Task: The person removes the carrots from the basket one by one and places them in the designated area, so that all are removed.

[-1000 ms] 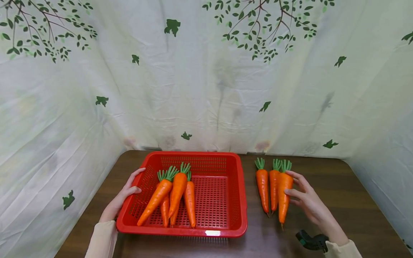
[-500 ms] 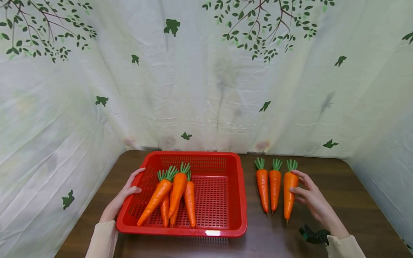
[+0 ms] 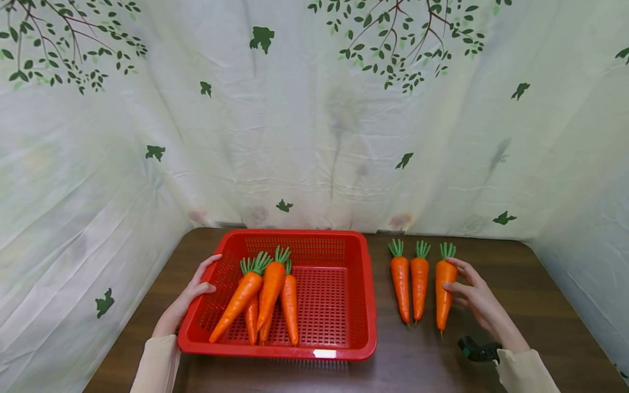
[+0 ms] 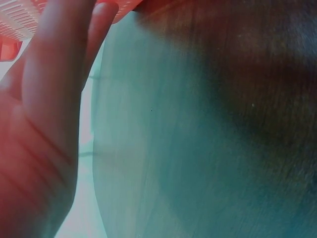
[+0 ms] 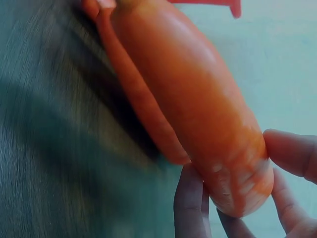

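In the head view, my right hand (image 3: 474, 297) pinches an orange carrot (image 3: 443, 311) near its thick, green-topped end, thumb and fingers on opposite sides. The right wrist view shows this carrot (image 5: 193, 84) up close, with fingertips at its thick end. Two more carrots, a left one (image 3: 400, 286) and a right one (image 3: 419, 286), lie side by side on the table to its left. My left hand (image 3: 189, 297) holds the left rim of a red plastic basket (image 3: 371, 295). Inside the basket, several carrots (image 3: 272, 286) are heaped toward the left, partly overlapping.
The brown wooden table (image 3: 550, 327) extends around the basket and carrots. A pale curtain (image 3: 314, 136) printed with leaves hangs behind and at both sides. A black wrist device (image 3: 479, 349) sits on the right forearm, below the hand.
My right hand has shifted a little to the right with the carrot, widening the gap to the other two. The left hand and basket have stayed put.
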A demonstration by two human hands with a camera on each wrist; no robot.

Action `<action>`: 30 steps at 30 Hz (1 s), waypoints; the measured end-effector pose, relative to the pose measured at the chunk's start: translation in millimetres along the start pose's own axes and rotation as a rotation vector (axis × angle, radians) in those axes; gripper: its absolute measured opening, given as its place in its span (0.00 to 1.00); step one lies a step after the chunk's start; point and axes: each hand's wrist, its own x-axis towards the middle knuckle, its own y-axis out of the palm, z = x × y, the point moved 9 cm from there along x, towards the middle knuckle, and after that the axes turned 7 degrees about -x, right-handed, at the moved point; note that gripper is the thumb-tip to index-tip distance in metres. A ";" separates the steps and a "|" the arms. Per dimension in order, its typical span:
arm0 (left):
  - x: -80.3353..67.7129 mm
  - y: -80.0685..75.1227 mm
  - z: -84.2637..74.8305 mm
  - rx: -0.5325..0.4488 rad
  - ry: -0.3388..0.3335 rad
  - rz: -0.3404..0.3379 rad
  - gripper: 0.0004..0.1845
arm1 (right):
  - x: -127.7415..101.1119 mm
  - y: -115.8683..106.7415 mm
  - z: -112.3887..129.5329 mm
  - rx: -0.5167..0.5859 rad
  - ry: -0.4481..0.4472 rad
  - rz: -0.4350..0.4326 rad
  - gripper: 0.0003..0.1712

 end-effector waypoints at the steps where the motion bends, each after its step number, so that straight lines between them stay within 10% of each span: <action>1: 0.7 -0.6 -0.3 0.003 0.010 -0.004 0.38 | 0.6 -0.3 -0.6 -0.004 0.003 -0.001 0.37; 21: -4.7 2.3 5.0 -0.042 -0.113 -0.013 0.36 | 16.6 -0.5 -15.8 -0.118 0.044 -0.025 0.37; 30: 3.2 -1.4 -4.2 0.038 0.070 -0.019 0.40 | 23.1 2.9 -16.2 -0.151 0.037 0.003 0.37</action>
